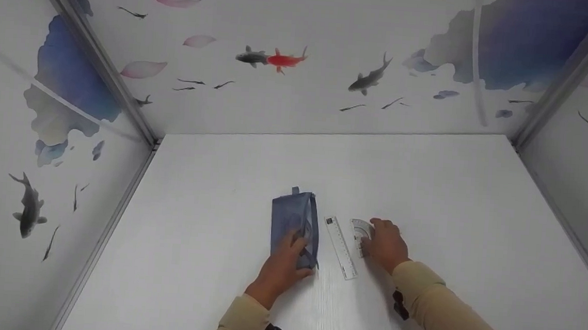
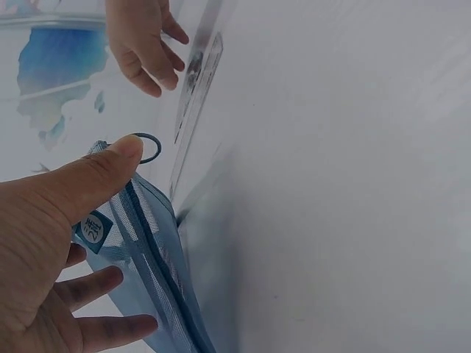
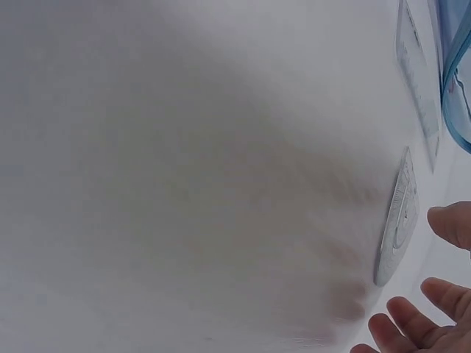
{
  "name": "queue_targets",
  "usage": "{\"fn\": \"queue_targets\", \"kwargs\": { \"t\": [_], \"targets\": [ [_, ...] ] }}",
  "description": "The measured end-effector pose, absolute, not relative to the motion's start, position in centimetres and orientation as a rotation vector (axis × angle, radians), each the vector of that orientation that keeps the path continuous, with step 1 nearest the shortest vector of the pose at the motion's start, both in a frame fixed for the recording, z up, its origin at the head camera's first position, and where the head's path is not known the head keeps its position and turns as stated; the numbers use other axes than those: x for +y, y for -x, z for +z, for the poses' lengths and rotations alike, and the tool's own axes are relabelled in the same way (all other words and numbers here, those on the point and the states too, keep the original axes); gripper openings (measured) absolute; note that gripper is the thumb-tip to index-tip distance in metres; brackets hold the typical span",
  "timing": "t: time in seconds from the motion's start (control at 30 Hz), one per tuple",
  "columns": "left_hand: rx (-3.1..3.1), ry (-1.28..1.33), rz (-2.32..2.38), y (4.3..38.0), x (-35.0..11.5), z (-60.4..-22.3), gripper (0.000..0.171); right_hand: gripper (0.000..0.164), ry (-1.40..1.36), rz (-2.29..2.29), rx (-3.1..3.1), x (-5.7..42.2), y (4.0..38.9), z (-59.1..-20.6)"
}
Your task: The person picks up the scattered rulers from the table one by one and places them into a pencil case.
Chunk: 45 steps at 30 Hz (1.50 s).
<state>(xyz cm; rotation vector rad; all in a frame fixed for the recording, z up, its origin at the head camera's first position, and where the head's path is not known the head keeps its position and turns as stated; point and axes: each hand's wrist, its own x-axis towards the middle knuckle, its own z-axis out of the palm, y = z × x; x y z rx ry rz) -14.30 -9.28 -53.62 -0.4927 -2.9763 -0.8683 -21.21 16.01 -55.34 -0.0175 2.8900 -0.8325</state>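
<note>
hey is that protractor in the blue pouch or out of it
Out: the protractor lies on the white table by the right hand, with the ruler between it and the blue pouch.

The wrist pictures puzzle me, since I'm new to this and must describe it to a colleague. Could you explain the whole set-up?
There is no machine: these are a person's bare hands. One picture comes from a camera on the head, looking forward and down; the others come from cameras on each wrist, so the scene looks tilted. On the white table lie a blue pouch, a ruler and a protractor. The left hand rests on the pouch; how firmly, I cannot tell. The right hand partly covers the protractor in the head view, but the right wrist view shows its fingers spread, holding nothing.
</note>
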Motion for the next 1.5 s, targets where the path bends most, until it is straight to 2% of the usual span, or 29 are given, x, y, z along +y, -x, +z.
{"fn": "queue_targets", "kwargs": {
  "t": [0.97, 1.5],
  "targets": [
    [-2.98, 0.495, -0.83, 14.1, -9.4, -53.7, 0.066, 0.066, -0.045, -0.814, 2.876, 15.2, 21.2, -55.5],
    [-2.971, 0.486, -0.856, 14.1, -9.6, -53.7, 0.066, 0.064, -0.077, -0.786, 2.903, 14.8, 21.2, -55.5]
  ]
}}
